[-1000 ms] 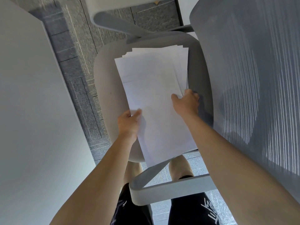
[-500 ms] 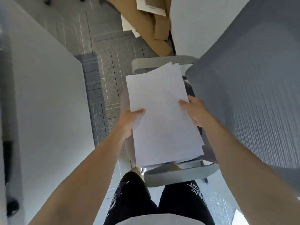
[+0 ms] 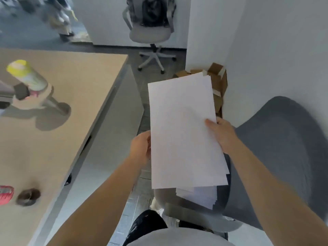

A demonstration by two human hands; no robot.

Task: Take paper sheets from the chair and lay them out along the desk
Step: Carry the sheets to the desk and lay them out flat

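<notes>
I hold a stack of white paper sheets (image 3: 182,132) in the air above the grey chair (image 3: 276,157). My left hand (image 3: 141,148) grips the stack's left edge. My right hand (image 3: 221,135) grips its right edge, thumb on top. More white sheets (image 3: 200,196) lie on the chair seat below the stack. The light wooden desk (image 3: 74,107) stretches along the left.
On the desk stand a yellow-capped bottle (image 3: 26,75), a small dark round thing (image 3: 28,196) and a red item (image 3: 6,194). Cardboard boxes (image 3: 218,80) lean by the white wall. Another office chair (image 3: 150,32) stands farther back.
Both hands have lifted the stack off the chair seat and raised it. My view has swung up and left, bringing the desk top into sight.
</notes>
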